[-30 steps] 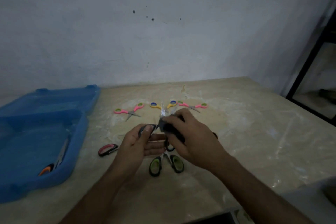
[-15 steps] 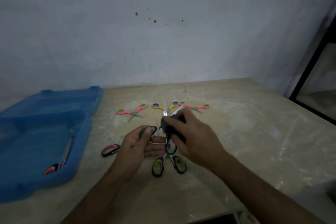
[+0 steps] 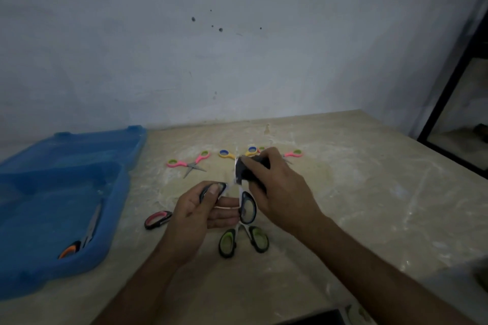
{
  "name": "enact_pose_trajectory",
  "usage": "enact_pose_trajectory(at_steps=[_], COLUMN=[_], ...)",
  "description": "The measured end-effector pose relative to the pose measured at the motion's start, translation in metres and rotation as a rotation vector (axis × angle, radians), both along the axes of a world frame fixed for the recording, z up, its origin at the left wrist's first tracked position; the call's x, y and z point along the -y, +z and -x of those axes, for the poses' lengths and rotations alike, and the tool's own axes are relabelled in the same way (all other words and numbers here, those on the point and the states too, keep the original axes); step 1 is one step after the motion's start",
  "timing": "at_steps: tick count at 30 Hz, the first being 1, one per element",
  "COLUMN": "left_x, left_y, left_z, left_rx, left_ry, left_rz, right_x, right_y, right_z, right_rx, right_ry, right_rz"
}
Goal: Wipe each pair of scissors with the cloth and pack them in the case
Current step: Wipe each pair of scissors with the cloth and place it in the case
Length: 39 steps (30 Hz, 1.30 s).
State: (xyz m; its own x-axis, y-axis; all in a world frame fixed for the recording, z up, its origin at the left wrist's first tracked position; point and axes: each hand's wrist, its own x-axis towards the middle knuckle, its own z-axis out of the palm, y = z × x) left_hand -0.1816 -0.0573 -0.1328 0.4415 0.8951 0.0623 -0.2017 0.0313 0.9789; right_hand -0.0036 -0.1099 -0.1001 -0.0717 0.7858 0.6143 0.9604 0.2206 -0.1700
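Note:
My left hand (image 3: 196, 210) grips one handle of a black-handled pair of scissors (image 3: 247, 207) held above the table; its other handle loop hangs free. My right hand (image 3: 280, 190) pinches a dark cloth (image 3: 244, 170) round the scissors' blades, which the cloth mostly hides. On the left lies the open blue case (image 3: 113, 219), with an orange-handled pair (image 3: 79, 241) inside. On the table lie a green-and-black pair (image 3: 244, 240), a pink-and-black handle (image 3: 157, 219), a pink pair (image 3: 190, 162) and a yellow pair (image 3: 227, 153).
Another pink pair (image 3: 293, 153) lies behind my right hand. The beige table (image 3: 369, 192) meets a pale wall at the back. A dark-framed opening (image 3: 454, 113) stands at the right.
My right hand with the cloth has slid up along the blades, away from the handles. My left hand keeps its grip on the handle.

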Motion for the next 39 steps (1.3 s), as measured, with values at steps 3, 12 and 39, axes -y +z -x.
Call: enact_pose_trajectory(at_steps=[3, 12, 39], left_x=[-0.001, -0.001, 0.004], left_y=[0.000, 0.001, 0.003], left_z=[0.002, 0.002, 0.000], left_rx=[0.005, -0.010, -0.037], left_ry=[0.008, -0.032, -0.026], left_rz=[0.006, 0.078, 0.037], right_x=[-0.001, 0.014, -0.008], right_y=[0.000, 0.011, 0.009], right_z=[0.000, -0.026, -0.058], right_rx=[0.012, 0.102, -0.058], right_ry=[0.028, 0.142, -0.125], right_rz=[0.034, 0.119, -0.056])
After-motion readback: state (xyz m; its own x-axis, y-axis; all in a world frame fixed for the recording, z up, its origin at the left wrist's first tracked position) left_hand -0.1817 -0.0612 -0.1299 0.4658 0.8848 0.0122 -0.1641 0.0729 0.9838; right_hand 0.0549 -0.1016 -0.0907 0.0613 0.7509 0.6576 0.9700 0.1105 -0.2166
